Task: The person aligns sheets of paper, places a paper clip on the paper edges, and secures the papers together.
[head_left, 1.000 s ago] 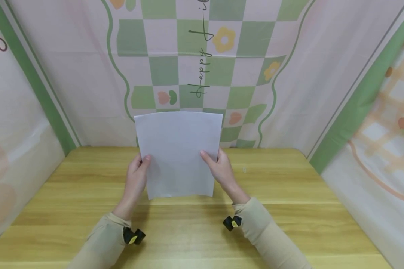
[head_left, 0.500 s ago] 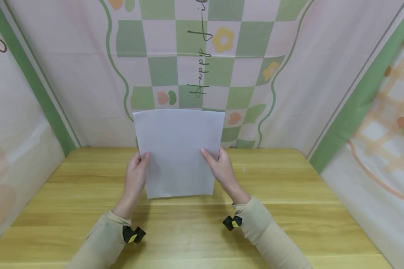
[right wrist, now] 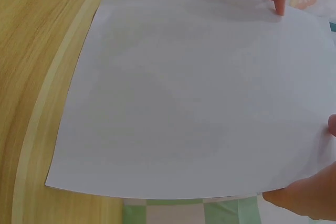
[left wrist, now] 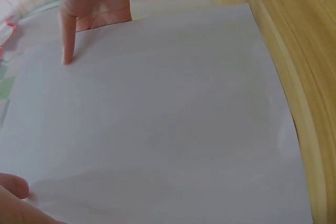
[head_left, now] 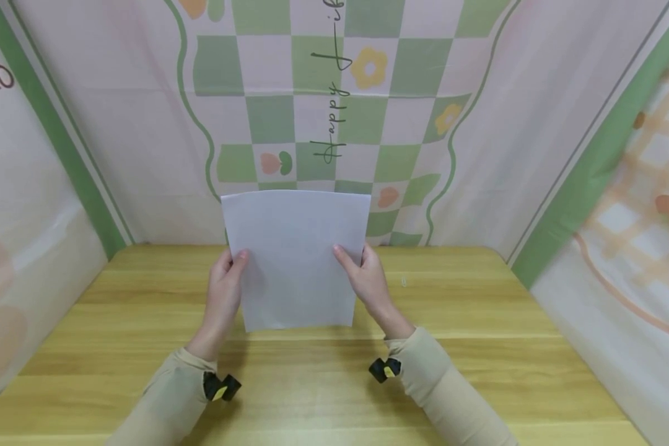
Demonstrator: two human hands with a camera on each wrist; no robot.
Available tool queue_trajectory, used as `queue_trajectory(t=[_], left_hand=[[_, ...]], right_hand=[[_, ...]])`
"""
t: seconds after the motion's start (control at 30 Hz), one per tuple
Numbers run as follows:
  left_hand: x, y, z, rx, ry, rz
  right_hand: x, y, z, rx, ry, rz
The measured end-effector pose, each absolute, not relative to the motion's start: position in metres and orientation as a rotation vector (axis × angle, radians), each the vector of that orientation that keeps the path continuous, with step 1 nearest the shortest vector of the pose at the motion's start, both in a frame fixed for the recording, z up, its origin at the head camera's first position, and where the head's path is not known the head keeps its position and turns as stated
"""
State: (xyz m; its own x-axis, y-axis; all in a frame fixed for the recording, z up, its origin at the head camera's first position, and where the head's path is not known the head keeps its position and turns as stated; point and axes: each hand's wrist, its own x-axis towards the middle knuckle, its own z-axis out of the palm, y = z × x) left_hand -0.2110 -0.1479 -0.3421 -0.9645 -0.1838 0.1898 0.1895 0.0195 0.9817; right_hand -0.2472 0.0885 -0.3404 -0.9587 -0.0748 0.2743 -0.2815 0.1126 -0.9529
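Observation:
A blank white sheet of paper (head_left: pixel 298 266) stands tilted up in front of the person, its top edge bowed slightly. The left hand (head_left: pixel 226 288) pinches its left edge, thumb on the near face and the other fingers behind. On the opposite edge the right hand (head_left: pixel 369 282) pinches it the same way, its thumb reaching farther in over the paper. Most fingers are hidden behind the sheet (left wrist: pixel 173 114). In the right wrist view the paper (right wrist: pixel 184 87) spans between both hands, smooth and unmarked on this side.
A small paper clip (head_left: pixel 404 282) lies on the wooden table (head_left: pixel 312 390) right of the right hand. Behind the table hangs a green-and-white checked cloth (head_left: pixel 318 118) with flowers and lettering. Patterned cloths also close off the left and right sides.
The top edge of the paper rises slightly, then dips back a little lower as the sheet's tilt shifts. Both hands keep their hold in nearly the same place.

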Motion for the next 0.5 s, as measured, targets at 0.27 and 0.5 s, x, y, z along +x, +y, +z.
queue_trajectory(t=[0.27,0.5], left_hand=[[-0.2125,-0.147,-0.3347,-0.003,-2.013,-2.029],[-0.2123,-0.1442,-0.3327,-0.002,-1.986,-2.022]], right_hand=[[-0.2474,0.088,-0.337,0.361,-2.205,1.946],[-0.247,0.0872,-0.335,0.357,-2.201,1.947]])
